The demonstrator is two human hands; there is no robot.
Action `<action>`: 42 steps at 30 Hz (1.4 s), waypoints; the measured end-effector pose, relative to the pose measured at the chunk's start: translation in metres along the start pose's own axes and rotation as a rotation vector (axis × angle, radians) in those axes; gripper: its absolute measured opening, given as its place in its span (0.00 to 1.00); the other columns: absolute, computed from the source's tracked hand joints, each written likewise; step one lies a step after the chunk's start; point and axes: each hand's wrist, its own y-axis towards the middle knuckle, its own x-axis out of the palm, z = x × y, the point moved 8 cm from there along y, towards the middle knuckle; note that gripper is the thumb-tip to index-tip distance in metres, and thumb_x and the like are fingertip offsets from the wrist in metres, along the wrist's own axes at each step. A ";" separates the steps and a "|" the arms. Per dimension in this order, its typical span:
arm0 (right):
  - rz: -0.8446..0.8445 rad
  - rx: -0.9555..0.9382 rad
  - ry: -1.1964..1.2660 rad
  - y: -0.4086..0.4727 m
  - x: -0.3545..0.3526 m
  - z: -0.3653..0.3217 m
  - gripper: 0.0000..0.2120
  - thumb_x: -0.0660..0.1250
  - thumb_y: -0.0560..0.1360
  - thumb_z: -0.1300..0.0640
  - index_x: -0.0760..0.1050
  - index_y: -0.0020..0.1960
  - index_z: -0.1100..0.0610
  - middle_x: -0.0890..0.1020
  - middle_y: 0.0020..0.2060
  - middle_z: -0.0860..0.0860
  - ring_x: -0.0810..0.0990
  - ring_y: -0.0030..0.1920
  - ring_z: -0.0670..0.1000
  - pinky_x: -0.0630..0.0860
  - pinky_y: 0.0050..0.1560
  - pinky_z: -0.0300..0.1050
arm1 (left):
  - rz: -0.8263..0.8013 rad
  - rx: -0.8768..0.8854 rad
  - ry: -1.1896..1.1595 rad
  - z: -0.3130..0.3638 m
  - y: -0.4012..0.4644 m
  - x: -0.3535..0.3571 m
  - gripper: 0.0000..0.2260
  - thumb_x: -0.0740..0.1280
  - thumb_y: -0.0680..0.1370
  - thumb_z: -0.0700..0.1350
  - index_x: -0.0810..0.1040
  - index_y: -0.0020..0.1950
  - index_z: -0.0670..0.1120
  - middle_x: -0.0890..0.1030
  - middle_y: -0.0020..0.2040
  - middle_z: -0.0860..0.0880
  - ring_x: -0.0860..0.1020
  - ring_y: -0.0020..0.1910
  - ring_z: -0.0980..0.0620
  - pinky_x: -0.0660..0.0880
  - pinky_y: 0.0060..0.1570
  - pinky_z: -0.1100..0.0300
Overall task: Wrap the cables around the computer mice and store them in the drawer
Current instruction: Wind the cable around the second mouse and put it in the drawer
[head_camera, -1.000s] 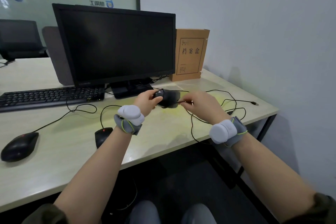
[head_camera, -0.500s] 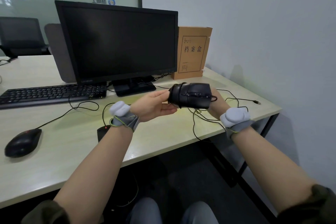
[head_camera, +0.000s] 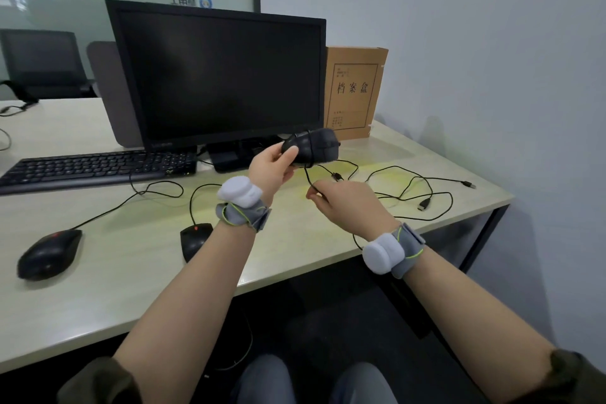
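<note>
Left hand [head_camera: 272,169] grips a black corded computer mouse [head_camera: 311,149] in the air above the pale wooden desk [head_camera: 131,259], a cable turn around its body, while right hand [head_camera: 347,203] pinches its thin black cable [head_camera: 308,179] just below; two more black mice [head_camera: 49,252] lie on the desk.

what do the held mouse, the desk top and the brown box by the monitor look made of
Held mouse: apparently matte black plastic, with a dull, even sheen. Desk top: probably pale wood-look laminate, faint grain on a smooth, flat surface. Brown box: looks like plain kraft cardboard, uncoated tan with printed black characters and folded edges.
</note>
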 end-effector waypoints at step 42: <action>0.052 0.186 0.439 0.012 -0.037 0.022 0.10 0.60 0.78 0.53 0.79 0.49 0.52 0.77 0.33 0.42 0.72 0.32 0.41 0.67 0.33 0.43 | 0.063 -0.026 0.237 -0.018 0.008 -0.030 0.11 0.61 0.79 0.44 0.75 0.59 0.43 0.77 0.47 0.46 0.77 0.42 0.53 0.71 0.40 0.63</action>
